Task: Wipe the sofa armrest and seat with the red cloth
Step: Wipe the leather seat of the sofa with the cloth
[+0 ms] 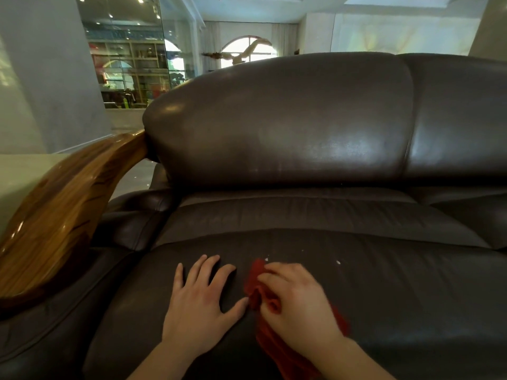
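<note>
A dark brown leather sofa fills the view, its seat cushion (384, 297) in front of me. My left hand (200, 303) lies flat on the seat with fingers spread, its thumb tip close to the cloth. My right hand (299, 300) presses on the bunched red cloth (255, 286) on the seat, fingers curled over its folds; more cloth trails back under my wrist. The polished wooden armrest (63, 209) curves along the left side, apart from both hands.
A few small white specks (338, 262) lie on the seat just beyond my right hand. The padded backrest (288, 119) rises behind the seat. Past the sofa stand a grey wall, a mirrored shelf display and arched windows.
</note>
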